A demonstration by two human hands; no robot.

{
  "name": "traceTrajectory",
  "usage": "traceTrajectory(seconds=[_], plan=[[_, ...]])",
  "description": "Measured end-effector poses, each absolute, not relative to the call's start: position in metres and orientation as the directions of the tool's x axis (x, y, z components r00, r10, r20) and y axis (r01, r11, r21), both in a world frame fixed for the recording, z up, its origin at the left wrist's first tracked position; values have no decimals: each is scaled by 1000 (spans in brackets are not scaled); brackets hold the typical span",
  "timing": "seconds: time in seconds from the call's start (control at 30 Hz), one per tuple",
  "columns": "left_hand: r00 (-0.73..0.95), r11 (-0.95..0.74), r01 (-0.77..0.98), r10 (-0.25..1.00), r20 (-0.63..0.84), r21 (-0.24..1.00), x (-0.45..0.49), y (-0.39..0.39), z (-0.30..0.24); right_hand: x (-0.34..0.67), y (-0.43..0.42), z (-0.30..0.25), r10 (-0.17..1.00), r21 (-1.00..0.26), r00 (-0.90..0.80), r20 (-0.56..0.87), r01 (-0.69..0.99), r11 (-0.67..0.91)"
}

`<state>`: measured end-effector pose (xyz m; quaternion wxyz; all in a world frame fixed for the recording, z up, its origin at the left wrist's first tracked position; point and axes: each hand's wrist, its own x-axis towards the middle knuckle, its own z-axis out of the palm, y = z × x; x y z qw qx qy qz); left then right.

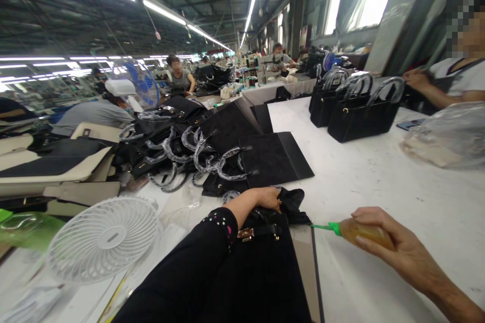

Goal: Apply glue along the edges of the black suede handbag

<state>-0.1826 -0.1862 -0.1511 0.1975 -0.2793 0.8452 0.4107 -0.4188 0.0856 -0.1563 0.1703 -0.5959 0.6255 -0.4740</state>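
In the head view, the left hand (267,198) has its fingers clenched on the top edge of the black handbag (265,267), which lies on the white table (379,181) close in front. The right hand (394,250) grasps a small amber bottle (364,232), its green nozzle (326,227) just beside the bag

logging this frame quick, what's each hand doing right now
left hand: closed on the top of the black bag
right hand: holding a bottle with a green nozzle

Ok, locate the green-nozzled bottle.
The bottle is lower right in the head view, in the right hand, nozzle pointing toward the black bag held by the left hand.
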Motion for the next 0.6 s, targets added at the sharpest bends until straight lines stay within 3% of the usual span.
traceTrajectory(seconds=[0.23,0.37,0.53,0.6], plan=[[-756,530,-644,-331,-565,552,-182,-183,-146,-416,87,-138,-953,-841,-74,294,-494,-221],[-745,544,-655,-351,-567,524,-183,-181,-144,-417,85,-134,-935,-827,-99,341,-505,-248],[-746,547,-654,-349,-568,522,-184,-181,-143,-419,84,-124,-978,-875,-15,210,-448,-181],[-743,547,-656,-349,-571,520,-183,-181,-143,-420,82,-123,-971,-873,-43,234,-450,-190]])
